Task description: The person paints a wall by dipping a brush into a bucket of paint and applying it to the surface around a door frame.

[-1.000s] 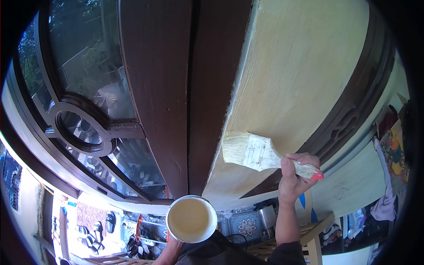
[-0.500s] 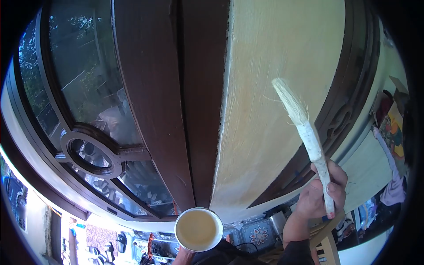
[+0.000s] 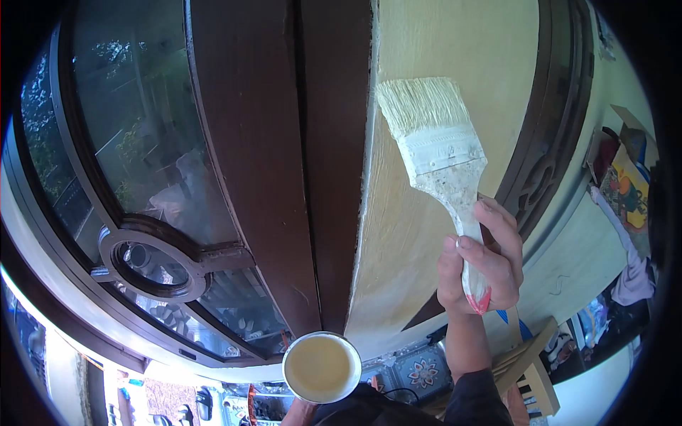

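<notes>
My right hand (image 3: pixel 490 259) is closed around the handle of a wide paintbrush (image 3: pixel 447 160). White paint coats its pale bristles and ferrule, and the handle ends in a red tip. The bristles point up, in front of the cream wall panel (image 3: pixel 412 234); I cannot tell whether they touch it. At the bottom, a round white pot of cream paint (image 3: pixel 321 368) is held up by my left hand (image 3: pixel 301 413), whose fingers are mostly hidden beneath it.
Dark brown wooden framing (image 3: pixel 270 142) borders the panel on the left, beside a glass window (image 3: pixel 142 128). Low on the right stands a wooden chair (image 3: pixel 529 373). Behind it are a hanging cloth (image 3: pixel 632 277) and a cardboard box (image 3: pixel 632 135). Patterned tiles (image 3: pixel 423 373) cover the floor.
My right hand has moved left and up, turning the brush from edge-on to its broad face, with the bristles nearer the panel's left edge. The paint pot has barely moved.
</notes>
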### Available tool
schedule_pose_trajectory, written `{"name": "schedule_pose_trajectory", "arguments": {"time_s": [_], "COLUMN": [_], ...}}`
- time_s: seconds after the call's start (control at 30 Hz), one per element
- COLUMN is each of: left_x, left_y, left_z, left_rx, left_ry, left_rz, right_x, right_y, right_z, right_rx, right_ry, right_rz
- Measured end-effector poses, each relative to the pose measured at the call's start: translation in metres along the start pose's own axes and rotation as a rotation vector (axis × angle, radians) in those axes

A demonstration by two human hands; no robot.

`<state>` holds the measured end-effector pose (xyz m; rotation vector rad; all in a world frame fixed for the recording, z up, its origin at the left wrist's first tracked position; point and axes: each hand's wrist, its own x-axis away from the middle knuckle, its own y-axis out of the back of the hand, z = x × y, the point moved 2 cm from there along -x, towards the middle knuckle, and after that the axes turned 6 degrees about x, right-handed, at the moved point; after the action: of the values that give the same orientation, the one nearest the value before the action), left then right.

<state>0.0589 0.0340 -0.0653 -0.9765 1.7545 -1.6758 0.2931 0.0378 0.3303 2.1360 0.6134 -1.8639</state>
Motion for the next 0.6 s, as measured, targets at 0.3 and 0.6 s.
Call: {"name": "schedule_pose_trajectory", "arguments": {"time_s": [0.3,0.6], "left_x": [0.007,0.027], "left_y": [0.0,0.008], "left_z": [-0.006,-0.009], "left_rx": [-0.02,-0.013], "left_ry": [0.038,0.031], "left_rz": [0.008,0.044], "right_x": [0.025,0.116], "right_y": [0.007,0.054], "right_z": [0.015,0.066], "right_rx": [0.046,0.047], "right_ry": [-0.046,-0.274], "right_rz": [0.043,0.309]}}
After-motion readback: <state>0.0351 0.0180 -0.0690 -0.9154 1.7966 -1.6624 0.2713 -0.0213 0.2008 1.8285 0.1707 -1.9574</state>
